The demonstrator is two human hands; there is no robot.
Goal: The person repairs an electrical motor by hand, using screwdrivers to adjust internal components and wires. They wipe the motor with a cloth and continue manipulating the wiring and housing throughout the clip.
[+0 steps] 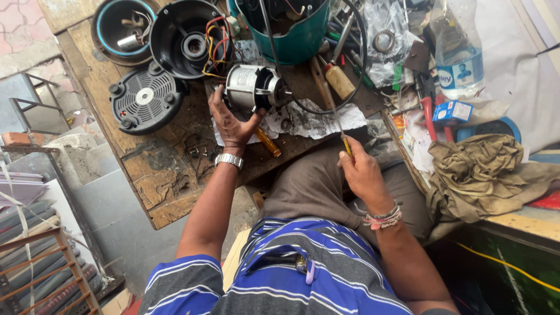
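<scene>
A worn wooden table (169, 175) carries the work, crowded at its far edge with a teal bucket (300, 38), a black round housing (184, 38) trailing coloured wires, and a grey vented cover (144, 98). A crumpled olive cloth (478, 169) lies off to the right, beyond a clear plastic bottle (461, 46). Near the table's middle sits a small electric motor (254, 87), lying on its side on a scrap of torn paper (309, 119). The left hand (232, 119) reaches forward with the forearm straight and a watch at the wrist, fingers (217, 99) spread and curled around the near end of the motor, gripping it. The right hand (361, 169) hovers closer to the body over the lap, wrist bent, fingers closed tight on a thin yellow-handled screwdriver (338, 125) whose shaft angles up toward the motor.
</scene>
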